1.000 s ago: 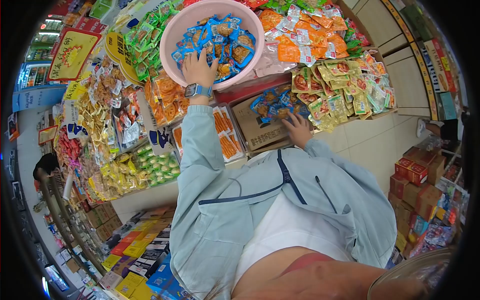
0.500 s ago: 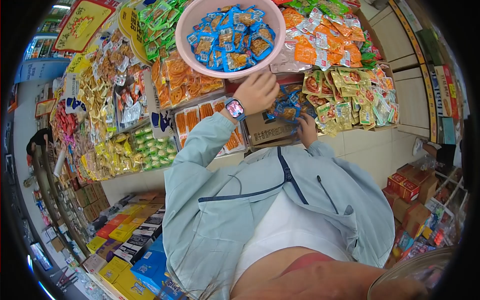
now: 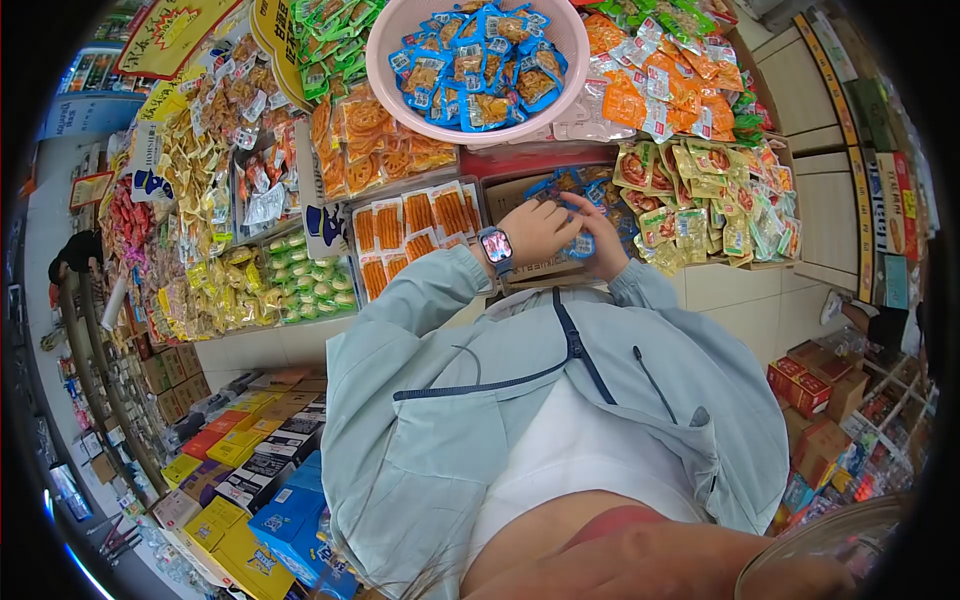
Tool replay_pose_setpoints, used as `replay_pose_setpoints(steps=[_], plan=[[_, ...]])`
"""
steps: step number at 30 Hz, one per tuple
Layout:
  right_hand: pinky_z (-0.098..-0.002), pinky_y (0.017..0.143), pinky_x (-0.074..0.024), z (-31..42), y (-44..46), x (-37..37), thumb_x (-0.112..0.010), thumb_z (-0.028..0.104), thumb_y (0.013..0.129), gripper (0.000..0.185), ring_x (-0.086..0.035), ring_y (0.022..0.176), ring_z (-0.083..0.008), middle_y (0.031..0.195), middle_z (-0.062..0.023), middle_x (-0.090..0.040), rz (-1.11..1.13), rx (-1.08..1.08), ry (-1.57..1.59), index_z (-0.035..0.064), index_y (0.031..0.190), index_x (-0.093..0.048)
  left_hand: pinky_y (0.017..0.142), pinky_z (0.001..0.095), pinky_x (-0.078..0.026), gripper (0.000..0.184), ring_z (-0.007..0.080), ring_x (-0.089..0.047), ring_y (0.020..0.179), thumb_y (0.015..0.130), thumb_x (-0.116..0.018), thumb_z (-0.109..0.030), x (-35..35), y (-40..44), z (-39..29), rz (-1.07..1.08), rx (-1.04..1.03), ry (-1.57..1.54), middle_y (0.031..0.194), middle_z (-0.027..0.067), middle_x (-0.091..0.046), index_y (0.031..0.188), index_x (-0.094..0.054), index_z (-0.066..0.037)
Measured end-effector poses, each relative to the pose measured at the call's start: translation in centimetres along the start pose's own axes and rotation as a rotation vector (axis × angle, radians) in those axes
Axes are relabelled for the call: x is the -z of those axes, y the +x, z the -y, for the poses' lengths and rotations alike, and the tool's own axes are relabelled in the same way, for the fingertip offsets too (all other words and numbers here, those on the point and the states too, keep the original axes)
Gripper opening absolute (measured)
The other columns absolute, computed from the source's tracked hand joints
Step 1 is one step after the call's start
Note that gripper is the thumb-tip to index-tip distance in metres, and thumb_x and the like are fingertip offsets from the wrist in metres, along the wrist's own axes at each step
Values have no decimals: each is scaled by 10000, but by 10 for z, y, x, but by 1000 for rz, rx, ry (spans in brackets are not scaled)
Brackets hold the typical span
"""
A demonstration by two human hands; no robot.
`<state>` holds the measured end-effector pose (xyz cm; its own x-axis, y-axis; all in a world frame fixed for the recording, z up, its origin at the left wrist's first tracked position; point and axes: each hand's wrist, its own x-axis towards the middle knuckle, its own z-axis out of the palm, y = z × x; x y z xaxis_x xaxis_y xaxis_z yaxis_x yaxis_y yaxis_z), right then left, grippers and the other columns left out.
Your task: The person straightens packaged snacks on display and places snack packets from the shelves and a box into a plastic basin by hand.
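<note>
My left hand (image 3: 538, 236), with a watch (image 3: 495, 248) on its wrist, is over the cardboard box (image 3: 503, 195), its fingers bent toward the other hand. Close beside it, my right hand (image 3: 598, 243) has its fingers closed round a blue snack packet (image 3: 579, 246). Whether my left fingers also grip the packet cannot be made out. More blue packets (image 3: 617, 205) lie in the box behind the hands. The pink basket (image 3: 378, 75) beyond holds several blue packets (image 3: 478, 68).
Packs of orange sticks (image 3: 418, 212) lie left of the box, and gold packets (image 3: 690, 238) lie to its right. Farther left is a yellow sign (image 3: 172, 35). Stacked cartons (image 3: 290, 520) stand at lower left. A person (image 3: 80, 256) is at the far left.
My left hand has left the pink basket and come down beside my right hand over the box. My right hand has risen slightly, with a blue packet in its fingers.
</note>
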<state>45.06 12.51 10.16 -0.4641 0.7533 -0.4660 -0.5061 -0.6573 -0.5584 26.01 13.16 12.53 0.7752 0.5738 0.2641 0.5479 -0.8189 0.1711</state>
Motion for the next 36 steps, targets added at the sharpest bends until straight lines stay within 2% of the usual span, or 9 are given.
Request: replay_pose_setpoints(steps=[5, 7, 9, 14, 23, 29, 32, 35, 36], plan=[[-403, 974, -479, -5, 12, 30, -510, 160, 980, 407, -589, 1135, -215, 1270, -104, -584, -107, 24, -143, 90, 1379, -463, 661, 386, -461, 390, 249, -610, 842, 799, -627, -182, 48, 15, 33, -182, -3, 130, 938, 73, -614, 1179, -596, -103], [-406, 981, -465, -21, 14, 61, -579, 151, 932, 481, -557, 1176, -259, 1319, -135, -546, -141, 176, -851, 81, 1389, -445, 651, 393, -452, 375, 271, -577, 756, 858, -603, -160, 71, 20, 60, -258, 256, -41, 852, 55, -571, 1230, -586, -207], [-419, 995, -446, -36, 13, 84, -634, 131, 875, 559, -506, 1230, -304, 1375, -161, -493, -143, 307, -1431, 93, 1399, -442, 686, 443, -451, 423, 314, -565, 811, 866, -636, -188, 99, 25, 90, -269, 393, 338, 922, 91, -554, 1278, -568, -251], [-498, 1040, -379, -61, -10, 89, -679, 94, 762, 693, -369, 1342, -397, 1500, -182, -348, -75, 499, -2040, 201, 1414, -472, 1030, 586, -338, 785, 457, -411, 1268, 814, -614, -646, 72, 12, 161, -232, 701, 535, 1394, 265, -409, 1460, -429, -242], [-497, 1005, -380, -68, -7, 93, -653, 62, 749, 627, -411, 1291, -400, 1451, -179, -404, -107, 586, -2102, 237, 1341, -542, 1102, 597, -257, 849, 479, -287, 1388, 841, -517, -726, 59, 8, 165, -112, 826, 400, 1528, 287, -265, 1521, -329, -253], [-480, 886, -428, -73, 8, 97, -669, 77, 748, 439, -534, 1049, -361, 1112, -168, -531, -134, 397, -2003, 189, 1169, -617, 1085, 586, -295, 848, 461, -368, 1346, 754, -745, -490, 82, 21, 93, -250, 583, 361, 1481, 268, -354, 1457, -421, -144], [-436, 858, -438, -60, 11, 92, -678, 68, 776, 449, -532, 1030, -362, 1054, -158, -515, -49, 316, -1864, 182, 1202, -588, 1055, 541, -363, 788, 401, -452, 1285, 650, -809, -337, 21, 6, 27, -160, 276, -33, 1375, 205, -479, 1341, -514, -99], [-395, 777, -481, -60, 9, 86, -690, 29, 801, 444, -586, 925, -290, 1015, -119, -550, -98, 612, -1453, 133, 1216, -570, 1023, 515, -400, 736, 384, -473, 1264, 646, -778, -283, -49, -25, -30, -62, 195, -159, 1406, 197, -467, 1313, -522, -109], [-367, 768, -489, -66, 11, 86, -678, 24, 823, 439, -594, 917, -258, 1008, -98, -560, -118, 463, -1232, 123, 1232, -553, 1019, 515, -403, 693, 380, -480, 1255, 662, -762, -268, -59, -30, -41, -55, 230, -189, 1409, 195, -466, 1294, -530, -104]])
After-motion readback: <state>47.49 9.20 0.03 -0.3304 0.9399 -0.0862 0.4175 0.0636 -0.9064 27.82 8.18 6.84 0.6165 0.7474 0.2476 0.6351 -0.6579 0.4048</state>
